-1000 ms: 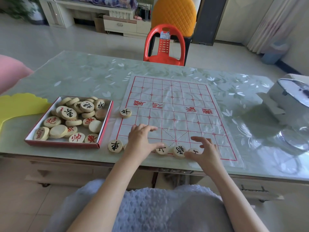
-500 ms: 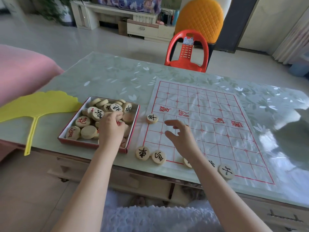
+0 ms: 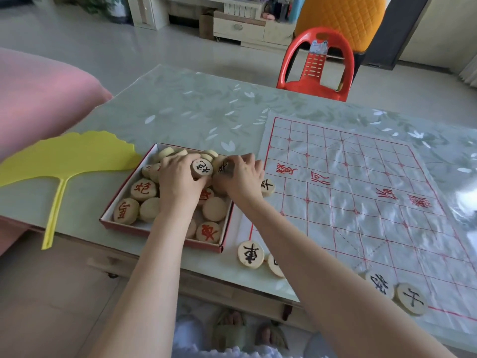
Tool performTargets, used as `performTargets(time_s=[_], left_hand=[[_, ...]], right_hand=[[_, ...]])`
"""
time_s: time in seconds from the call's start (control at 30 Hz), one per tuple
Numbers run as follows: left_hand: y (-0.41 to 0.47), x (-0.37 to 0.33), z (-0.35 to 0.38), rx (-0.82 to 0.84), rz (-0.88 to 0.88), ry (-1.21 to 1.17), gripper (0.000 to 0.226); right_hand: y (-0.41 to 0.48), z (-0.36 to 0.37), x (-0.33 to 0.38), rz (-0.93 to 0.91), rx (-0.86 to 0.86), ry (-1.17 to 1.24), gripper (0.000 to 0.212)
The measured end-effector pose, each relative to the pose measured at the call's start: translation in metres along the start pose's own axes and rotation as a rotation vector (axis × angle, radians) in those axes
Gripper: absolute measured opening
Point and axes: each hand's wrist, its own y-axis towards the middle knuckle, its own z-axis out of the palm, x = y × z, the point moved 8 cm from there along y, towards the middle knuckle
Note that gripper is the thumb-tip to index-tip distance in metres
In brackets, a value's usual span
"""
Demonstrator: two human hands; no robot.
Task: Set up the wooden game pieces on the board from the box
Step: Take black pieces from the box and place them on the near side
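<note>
Reaching into the box [image 3: 121,202], both hands now work among the loose pieces; 1.0 s ago they were at the board's [image 3: 361,192] near edge, and 0.5 s ago only the left had arrived. This suggests a fresh pick-up. Left hand [image 3: 178,182] fingers curl closed around a black-marked piece [image 3: 202,168]. Right hand [image 3: 240,177] fingers bend down over pieces at the box's right side; whether they grip one cannot be told. 5 pieces lie along the board's left and near edges.
</note>
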Motion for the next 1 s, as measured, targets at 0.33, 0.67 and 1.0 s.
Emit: performTargets(time_s=[0.33,0.67,1.0], left_hand=[[-0.003,0.001,-0.02,-0.024,-0.077,-0.194,0.048],[-0.056,-0.057,-0.022,0.271,-0.019,-0.271,0.041],[-0.087,-0.109,0.036,0.417,0.111,-0.191,0.047]], right_hand=[[-0.014,-0.012,-0.001,-0.014,-0.178,0.35,0.042],[-0.064,-0.089,-0.074,0.052,-0.071,0.687,0.037],[-0.074,-0.111,-0.146,0.154,-0.107,0.488,0.044]])
